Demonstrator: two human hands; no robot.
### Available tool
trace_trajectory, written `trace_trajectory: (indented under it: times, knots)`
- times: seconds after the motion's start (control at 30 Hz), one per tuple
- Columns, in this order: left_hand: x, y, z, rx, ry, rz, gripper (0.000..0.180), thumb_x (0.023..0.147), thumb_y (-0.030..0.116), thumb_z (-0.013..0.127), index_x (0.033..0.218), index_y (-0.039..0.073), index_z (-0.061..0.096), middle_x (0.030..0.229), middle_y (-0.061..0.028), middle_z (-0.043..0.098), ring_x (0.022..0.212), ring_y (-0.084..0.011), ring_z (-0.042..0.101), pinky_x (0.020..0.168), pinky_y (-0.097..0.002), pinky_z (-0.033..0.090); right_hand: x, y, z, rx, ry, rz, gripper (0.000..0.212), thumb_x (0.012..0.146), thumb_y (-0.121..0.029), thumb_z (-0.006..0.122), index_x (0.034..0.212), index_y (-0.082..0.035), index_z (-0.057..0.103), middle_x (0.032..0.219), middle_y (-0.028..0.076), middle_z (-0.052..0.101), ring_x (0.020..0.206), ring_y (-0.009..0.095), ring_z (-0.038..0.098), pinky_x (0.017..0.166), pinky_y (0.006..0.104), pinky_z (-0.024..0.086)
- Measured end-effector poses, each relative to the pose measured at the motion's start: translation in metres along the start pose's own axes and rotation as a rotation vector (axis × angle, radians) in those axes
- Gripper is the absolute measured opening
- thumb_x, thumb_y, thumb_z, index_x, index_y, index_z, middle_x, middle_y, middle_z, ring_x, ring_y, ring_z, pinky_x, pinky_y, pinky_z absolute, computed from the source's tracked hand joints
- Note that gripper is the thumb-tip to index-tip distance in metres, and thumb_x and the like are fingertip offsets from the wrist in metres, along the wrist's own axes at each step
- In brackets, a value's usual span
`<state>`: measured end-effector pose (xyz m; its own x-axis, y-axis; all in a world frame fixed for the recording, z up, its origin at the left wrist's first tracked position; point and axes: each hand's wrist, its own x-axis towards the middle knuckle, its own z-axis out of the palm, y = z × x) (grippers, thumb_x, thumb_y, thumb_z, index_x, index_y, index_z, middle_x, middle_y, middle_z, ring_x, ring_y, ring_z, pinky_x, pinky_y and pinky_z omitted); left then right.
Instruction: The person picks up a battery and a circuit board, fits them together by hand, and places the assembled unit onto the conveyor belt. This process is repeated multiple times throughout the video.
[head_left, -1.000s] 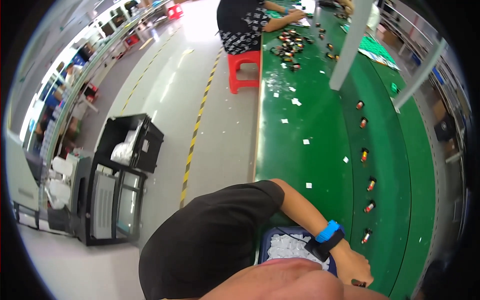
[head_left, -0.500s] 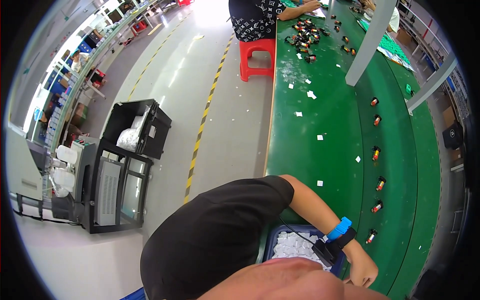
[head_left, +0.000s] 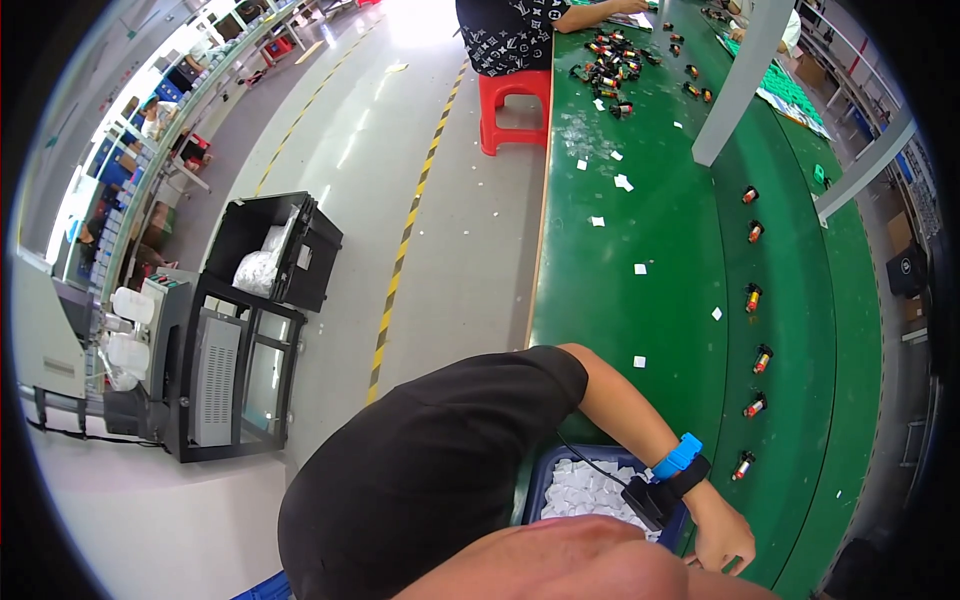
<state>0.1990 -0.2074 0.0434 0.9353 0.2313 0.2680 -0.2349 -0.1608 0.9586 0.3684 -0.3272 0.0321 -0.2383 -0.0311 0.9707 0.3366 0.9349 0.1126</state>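
My left hand [head_left: 722, 535] is over the green bench top at the lower right, its fingers bent downward and closed. The fingertips are partly hidden, and whatever they hold cannot be made out. Around that wrist sit a blue band [head_left: 679, 457] and a black strap [head_left: 690, 477] with a small black cabled device [head_left: 648, 502]. Beneath the forearm stands a dark blue bin [head_left: 541, 484] full of small white pieces [head_left: 585, 490]. Small black, red and yellow parts [head_left: 742, 465] lie in a spaced row beyond my hand. My right hand is out of sight.
White squares [head_left: 639, 362] lie scattered on the green bench [head_left: 600, 310]. Grey posts [head_left: 735, 95] rise from it. Farther off, a co-worker on a red stool [head_left: 515, 105] sits by a heap of similar parts [head_left: 615, 60]. A black crate [head_left: 320, 255] stands left across the aisle.
My left hand has shifted slightly, and its fingers look a little less tightly curled. The far bench and its parts sit slightly higher in the view. The co-worker's arm has moved.
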Motion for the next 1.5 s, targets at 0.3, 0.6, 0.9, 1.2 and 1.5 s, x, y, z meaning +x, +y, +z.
trace_trajectory:
  times: [0.3,0.6,0.9,1.2,1.5]
  knots:
    - [-0.003,0.015,-0.007,0.006,0.016,0.039,0.043,0.089,0.026,0.063,0.117,-0.006,0.060,0.083,-0.0151,0.074,0.071,-0.0213,0.075,0.064,-0.0315,0.060,0.076,-0.089,-0.003,-0.853,-0.673,1.235,0.029,0.099,-0.023,0.063,0.103,0.006,0.063,0.093,0.019,0.066,0.081,0.032,0.064,0.075,0.0410,0.054]
    - [0.007,0.004,0.001,0.000,-0.006,0.124,0.040,0.089,0.025,0.063,0.116,-0.006,0.061,0.083,-0.0153,0.074,0.071,-0.0220,0.074,0.062,-0.0309,0.060,0.084,-0.075,0.028,-0.602,-0.066,1.276,0.034,0.097,-0.016,0.067,0.121,0.006,0.058,0.107,0.021,0.068,0.094,0.031,0.067,0.086,0.0405,0.055]
    - [0.013,-0.008,0.005,0.131,-0.080,0.198,0.038,0.087,0.022,0.063,0.108,-0.009,0.063,0.085,-0.0175,0.073,0.073,-0.0240,0.074,0.060,-0.0334,0.062,0.051,-0.087,-0.004,-0.600,-0.193,1.293,0.031,0.091,-0.008,0.072,0.115,0.007,0.060,0.112,0.020,0.063,0.097,0.028,0.064,0.085,0.0369,0.054]
    - [0.021,-0.019,0.017,-0.102,-0.095,0.079,0.044,0.086,0.025,0.066,0.111,-0.011,0.060,0.090,-0.0199,0.072,0.073,-0.0246,0.074,0.062,-0.0323,0.062,0.012,0.000,0.004,-0.072,-0.047,0.151,0.019,0.089,-0.009,0.075,0.098,0.005,0.066,0.099,0.016,0.062,0.081,0.026,0.061,0.075,0.0359,0.053]
    - [0.016,-0.022,0.017,0.238,0.132,0.296,0.039,0.080,0.027,0.073,0.098,-0.007,0.066,0.084,-0.0179,0.072,0.074,-0.0270,0.072,0.063,-0.0374,0.054,0.080,-0.074,0.030,-0.807,-0.568,0.742,0.015,0.086,-0.009,0.077,0.094,0.002,0.070,0.089,0.016,0.071,0.081,0.031,0.063,0.074,0.0412,0.050]
